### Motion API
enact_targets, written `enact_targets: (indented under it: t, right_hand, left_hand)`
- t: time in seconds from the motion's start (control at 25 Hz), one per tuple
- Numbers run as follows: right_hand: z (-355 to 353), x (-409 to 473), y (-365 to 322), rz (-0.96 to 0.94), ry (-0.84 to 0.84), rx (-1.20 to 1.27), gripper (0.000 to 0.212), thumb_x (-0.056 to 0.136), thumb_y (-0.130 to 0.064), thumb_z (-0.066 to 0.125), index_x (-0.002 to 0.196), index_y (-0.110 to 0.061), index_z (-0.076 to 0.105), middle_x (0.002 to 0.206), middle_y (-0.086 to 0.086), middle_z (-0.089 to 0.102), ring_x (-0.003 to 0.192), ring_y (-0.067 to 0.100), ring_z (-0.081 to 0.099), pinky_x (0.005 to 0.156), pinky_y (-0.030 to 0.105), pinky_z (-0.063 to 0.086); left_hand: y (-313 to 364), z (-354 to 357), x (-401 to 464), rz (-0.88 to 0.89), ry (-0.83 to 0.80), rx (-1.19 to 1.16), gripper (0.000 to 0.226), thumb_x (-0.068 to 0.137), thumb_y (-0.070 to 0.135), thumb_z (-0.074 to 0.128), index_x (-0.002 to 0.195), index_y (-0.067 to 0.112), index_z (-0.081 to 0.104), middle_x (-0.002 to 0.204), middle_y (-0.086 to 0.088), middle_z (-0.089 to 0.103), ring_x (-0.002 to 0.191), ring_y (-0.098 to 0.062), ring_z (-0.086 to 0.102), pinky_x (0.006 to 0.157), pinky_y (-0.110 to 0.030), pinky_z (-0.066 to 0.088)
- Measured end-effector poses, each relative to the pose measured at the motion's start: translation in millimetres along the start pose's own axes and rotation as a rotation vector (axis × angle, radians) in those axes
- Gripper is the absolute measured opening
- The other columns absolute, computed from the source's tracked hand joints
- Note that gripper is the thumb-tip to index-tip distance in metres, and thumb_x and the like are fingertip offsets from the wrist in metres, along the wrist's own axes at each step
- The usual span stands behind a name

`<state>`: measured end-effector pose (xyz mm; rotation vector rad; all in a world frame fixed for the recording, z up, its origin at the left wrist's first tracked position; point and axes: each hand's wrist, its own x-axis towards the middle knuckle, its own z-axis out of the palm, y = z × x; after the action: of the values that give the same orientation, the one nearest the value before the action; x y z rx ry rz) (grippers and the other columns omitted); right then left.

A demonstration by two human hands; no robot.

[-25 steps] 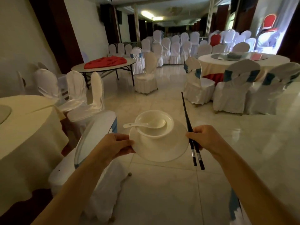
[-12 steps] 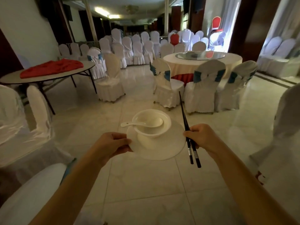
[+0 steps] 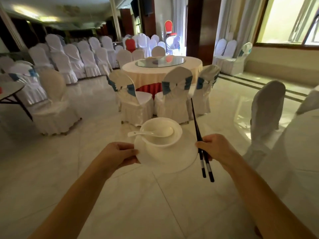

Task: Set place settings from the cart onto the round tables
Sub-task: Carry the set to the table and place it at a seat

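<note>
Since the earlier frame the round counter [image 3: 162, 69] is brought to 12 o'clock; plate [image 3: 165, 157] gripped by left hand [image 3: 117, 156], chopsticks [image 3: 200, 144] by right hand [image 3: 217, 149] — the loose bowl [image 3: 160, 133] could be slid off if tilted.

Banquet hall, prob. hotel/restaurant — round table [image 3: 162, 73] w/ glass lazy Susan [image 3: 160, 62], rows of white-covered chairs [image 3: 74, 61], blue sashes, polished tile floor [image 3: 138, 204].

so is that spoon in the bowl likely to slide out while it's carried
Possibly. The spoon lies loose in the bowl, handle over the rim, and glossy ware looks slippery. The bowl sits unsecured on the plate, which the left hand grips by one edge.
</note>
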<state>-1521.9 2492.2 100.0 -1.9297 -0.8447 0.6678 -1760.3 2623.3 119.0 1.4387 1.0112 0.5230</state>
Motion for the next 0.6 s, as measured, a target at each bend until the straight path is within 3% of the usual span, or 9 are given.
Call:
enact_targets:
  t: [0.6]
  right_hand:
    - [-137, 386, 25, 0.139, 0.212, 0.017, 0.013, 0.083, -0.012, 0.063, 0.078, 0.0, 0.068, 0.059, 0.008, 0.059, 0.049, 0.017, 0.051, 0.048, 0.022, 0.043]
  left_hand:
    - [120, 164, 426, -0.024, -0.243, -0.006, 0.019, 0.084, -0.004, 0.057, 0.079, 0.01, 0.069, 0.06, -0.004, 0.073, 0.055, -0.01, 0.07, 0.049, -0.014, 0.054]
